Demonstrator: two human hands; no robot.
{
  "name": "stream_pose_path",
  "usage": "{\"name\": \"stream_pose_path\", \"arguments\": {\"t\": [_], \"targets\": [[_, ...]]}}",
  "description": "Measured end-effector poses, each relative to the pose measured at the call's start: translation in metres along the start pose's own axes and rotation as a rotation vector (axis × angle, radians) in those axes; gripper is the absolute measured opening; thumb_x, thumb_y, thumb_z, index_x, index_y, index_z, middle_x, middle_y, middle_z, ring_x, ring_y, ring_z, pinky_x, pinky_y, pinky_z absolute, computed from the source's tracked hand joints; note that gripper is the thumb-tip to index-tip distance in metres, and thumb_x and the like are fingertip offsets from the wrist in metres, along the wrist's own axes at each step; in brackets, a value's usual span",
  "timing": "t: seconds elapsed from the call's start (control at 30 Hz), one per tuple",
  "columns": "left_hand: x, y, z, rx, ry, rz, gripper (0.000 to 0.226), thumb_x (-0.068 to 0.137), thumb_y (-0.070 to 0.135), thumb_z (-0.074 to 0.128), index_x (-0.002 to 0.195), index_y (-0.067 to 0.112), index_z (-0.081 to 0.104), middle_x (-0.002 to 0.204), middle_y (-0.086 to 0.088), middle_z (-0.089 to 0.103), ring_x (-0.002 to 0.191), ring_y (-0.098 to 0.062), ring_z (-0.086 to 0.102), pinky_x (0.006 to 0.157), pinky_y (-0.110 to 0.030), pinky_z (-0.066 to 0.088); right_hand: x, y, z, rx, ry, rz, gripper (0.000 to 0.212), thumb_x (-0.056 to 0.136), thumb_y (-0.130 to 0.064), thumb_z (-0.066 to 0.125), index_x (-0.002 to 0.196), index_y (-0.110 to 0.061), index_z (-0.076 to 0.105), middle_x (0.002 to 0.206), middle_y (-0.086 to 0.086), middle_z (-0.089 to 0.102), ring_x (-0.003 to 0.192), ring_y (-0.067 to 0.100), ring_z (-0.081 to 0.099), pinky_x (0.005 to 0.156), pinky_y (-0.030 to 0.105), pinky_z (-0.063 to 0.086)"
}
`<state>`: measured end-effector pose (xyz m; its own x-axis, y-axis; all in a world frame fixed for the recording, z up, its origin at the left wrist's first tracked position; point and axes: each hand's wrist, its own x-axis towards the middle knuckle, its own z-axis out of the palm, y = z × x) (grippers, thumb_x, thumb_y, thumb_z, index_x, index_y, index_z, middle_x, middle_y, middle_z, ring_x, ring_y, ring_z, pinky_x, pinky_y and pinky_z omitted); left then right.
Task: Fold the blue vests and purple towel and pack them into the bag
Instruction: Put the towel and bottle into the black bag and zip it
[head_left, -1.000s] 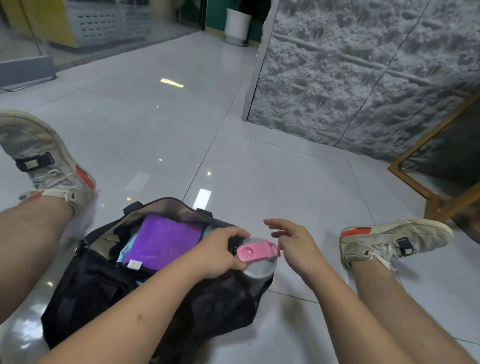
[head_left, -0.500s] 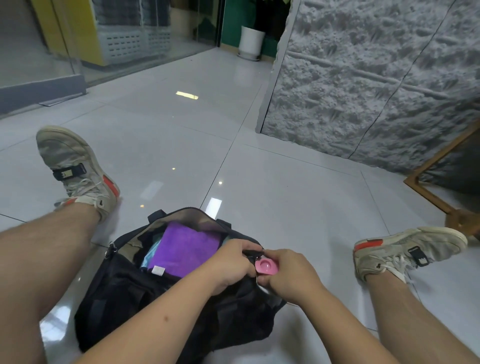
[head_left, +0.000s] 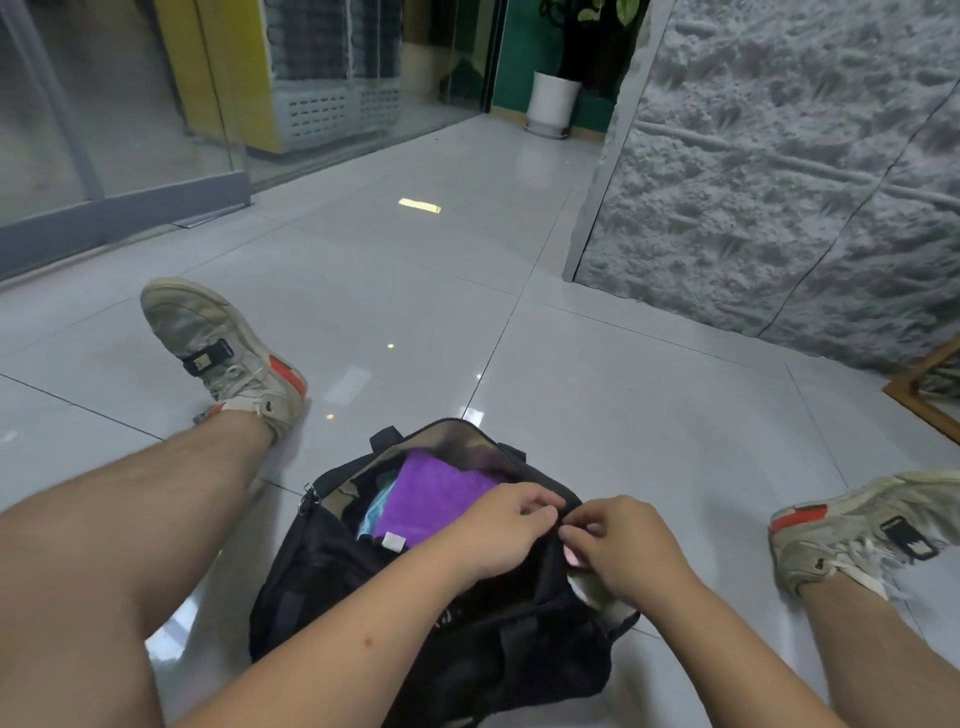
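Bottom centre of frame, both hands, left hand (head_left: 496, 535) and right hand (head_left: 621, 551), pinch the floppy black bag (head_left: 415, 623) rim; soft purple towel (head_left: 436, 501) already inside, grab edges.

I see the bag (head_left: 431, 618) on the floor (head_left: 597, 395) between the two outstretched legs, its mouth facing away from me. Inside, the towel (head_left: 436, 501) lies on top, with a vest (head_left: 375, 512) edge showing just left of it. Both hands meet at the bag's near right rim, left hand (head_left: 498, 535) beside right hand (head_left: 618, 551); a potted plant (head_left: 553, 101) stands far behind.
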<state>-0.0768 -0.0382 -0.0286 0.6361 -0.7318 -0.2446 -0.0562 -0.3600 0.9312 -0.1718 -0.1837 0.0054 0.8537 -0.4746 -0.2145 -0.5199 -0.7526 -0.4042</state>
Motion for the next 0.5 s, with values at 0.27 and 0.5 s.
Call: {"name": "stream_pose_path", "arguments": {"t": [0.27,0.5], "targets": [[-0.021,-0.031,-0.033,-0.113,0.07,-0.1,0.019,0.097,0.021,0.06,0.103,0.034,0.072,0.108,0.001,0.078,0.099,-0.021,0.074,0.099,-0.04,0.058,0.008,-0.026,0.005,-0.091,0.029,-0.001,0.023,0.088,-0.015,0.064,0.093,-0.027,0.082,0.085,-0.014,0.076,0.091,0.012,0.071,0.074,0.024,0.048],[-0.026,-0.052,-0.071,-0.243,0.296,-0.134,0.026,0.099,0.004,0.053,0.108,0.02,0.072,0.091,-0.012,0.077,0.067,-0.022,0.07,0.071,-0.038,0.062,0.008,-0.109,0.04,0.002,-0.085,-0.278,0.018,0.093,-0.025,0.068,0.104,-0.031,0.081,0.092,-0.01,0.075,0.083,0.009,0.066,0.082,0.031,0.054]]}}
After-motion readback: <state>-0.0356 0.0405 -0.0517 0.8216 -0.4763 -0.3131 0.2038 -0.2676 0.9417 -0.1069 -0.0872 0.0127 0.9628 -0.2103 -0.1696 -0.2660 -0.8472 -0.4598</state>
